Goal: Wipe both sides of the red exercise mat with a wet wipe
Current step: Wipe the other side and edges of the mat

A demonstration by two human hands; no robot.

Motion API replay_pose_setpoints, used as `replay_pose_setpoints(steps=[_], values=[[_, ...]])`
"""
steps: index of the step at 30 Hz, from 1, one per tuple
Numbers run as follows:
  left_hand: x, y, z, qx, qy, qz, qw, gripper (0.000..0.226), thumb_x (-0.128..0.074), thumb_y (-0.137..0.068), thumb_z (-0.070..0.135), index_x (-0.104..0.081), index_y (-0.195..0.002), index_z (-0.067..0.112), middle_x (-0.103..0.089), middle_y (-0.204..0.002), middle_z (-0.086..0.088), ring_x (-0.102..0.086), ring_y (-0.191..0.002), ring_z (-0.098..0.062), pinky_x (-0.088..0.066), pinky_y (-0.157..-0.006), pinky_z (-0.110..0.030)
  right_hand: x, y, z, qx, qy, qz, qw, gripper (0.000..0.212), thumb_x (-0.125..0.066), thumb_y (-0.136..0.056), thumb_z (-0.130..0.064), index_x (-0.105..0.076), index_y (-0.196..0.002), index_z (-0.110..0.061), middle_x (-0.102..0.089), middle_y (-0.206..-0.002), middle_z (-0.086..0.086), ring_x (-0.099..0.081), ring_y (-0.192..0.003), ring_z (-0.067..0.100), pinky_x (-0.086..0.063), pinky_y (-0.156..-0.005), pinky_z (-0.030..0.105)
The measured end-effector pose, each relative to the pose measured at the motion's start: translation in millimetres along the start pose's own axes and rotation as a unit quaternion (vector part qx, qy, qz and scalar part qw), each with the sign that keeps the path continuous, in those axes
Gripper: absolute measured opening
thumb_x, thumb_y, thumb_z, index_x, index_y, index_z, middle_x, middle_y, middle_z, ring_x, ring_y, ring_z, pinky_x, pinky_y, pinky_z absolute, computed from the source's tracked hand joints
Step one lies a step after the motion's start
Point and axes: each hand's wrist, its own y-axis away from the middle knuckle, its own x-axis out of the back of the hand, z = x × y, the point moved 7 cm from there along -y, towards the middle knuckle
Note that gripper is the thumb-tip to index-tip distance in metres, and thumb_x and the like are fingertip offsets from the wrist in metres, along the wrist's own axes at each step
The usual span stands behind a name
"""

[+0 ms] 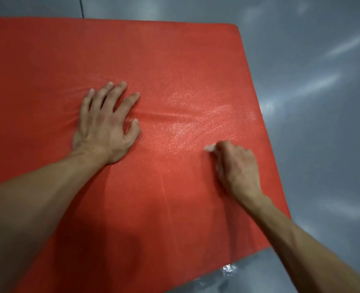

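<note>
Two hands on red mat (pixel 174 60): left hand (pixel 105 125) flat, right hand (pixel 236 163) gripping wet wipe (pixel 209 148)

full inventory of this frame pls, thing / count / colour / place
mat: 1, red, flat on the floor, fills most of the view; wet sheen and a crease between the hands
wipe: 1, white, mostly hidden under the right hand, pressed on the mat near its right edge
floor: 1, grey, glossy, beyond the mat at top and right
left hand: 1, palm down on the mat, fingers spread and straight
right hand: 1, fingers curled round the wipe
forearms: 2, bare, entering from the bottom
</note>
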Motion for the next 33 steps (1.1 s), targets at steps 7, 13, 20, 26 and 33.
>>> replay_pose_setpoints(steps=[7,13,20,26,33], values=[[2.3,2.9,2.2,0.001,0.000,-0.011,1.000,0.063,-0.037,-0.094,0.050,-0.040,-0.154,0.030,-0.032,-0.164,-0.004,-0.023,-0.153,-0.027,-0.011,-0.126,-0.050,9.4,8.3,-7.3,-0.053,-0.012,0.016,0.998,0.017,-0.065,-0.096,-0.020,-0.048,-0.091,-0.020,-0.060,-0.071,0.012,-0.055,-0.064,0.039,-0.037,-0.056,0.044],[-0.3,3.2,-1.9,-0.009,0.042,-0.068,0.997,0.069,-0.031,-0.093,0.057,-0.036,-0.157,0.030,-0.027,-0.168,-0.005,-0.017,-0.156,-0.029,-0.007,-0.127,-0.051,-2.7,64.2,-55.1,0.163,-0.038,-0.084,0.982,0.011,-0.044,-0.100,-0.026,-0.047,-0.107,-0.033,-0.066,-0.089,-0.007,-0.057,-0.077,0.023,-0.041,-0.067,0.040],[18.5,93.1,11.9,-0.066,0.043,-0.186,0.979,0.071,-0.031,-0.091,0.062,-0.048,-0.151,0.027,-0.035,-0.164,-0.008,-0.028,-0.152,-0.035,-0.028,-0.121,-0.055,29.5,49.0,32.0,-0.116,0.021,0.018,0.993,0.015,-0.055,-0.101,-0.020,-0.050,-0.090,-0.011,-0.060,-0.070,0.015,-0.058,-0.062,0.040,-0.040,-0.056,0.044],[35.5,179.4,-6.6,-0.069,0.000,-0.239,0.969,0.070,-0.028,-0.094,0.068,-0.038,-0.156,0.037,-0.026,-0.168,-0.002,-0.025,-0.154,-0.029,-0.032,-0.120,-0.056,-1.2,104.5,-130.4,0.209,-0.043,-0.090,0.973,0.009,-0.046,-0.099,-0.023,-0.047,-0.108,-0.022,-0.057,-0.083,-0.002,-0.051,-0.075,0.024,-0.034,-0.069,0.037],[33.3,191.7,-10.6,-0.022,0.011,-0.304,0.952,0.087,-0.061,-0.091,0.061,-0.012,-0.161,0.042,0.009,-0.172,0.007,0.007,-0.158,-0.027,-0.016,-0.122,-0.062,36.1,66.0,37.6,-0.191,0.007,0.023,0.981,0.014,-0.053,-0.099,-0.024,-0.050,-0.090,-0.013,-0.063,-0.079,0.016,-0.059,-0.072,0.042,-0.033,-0.060,0.043]])
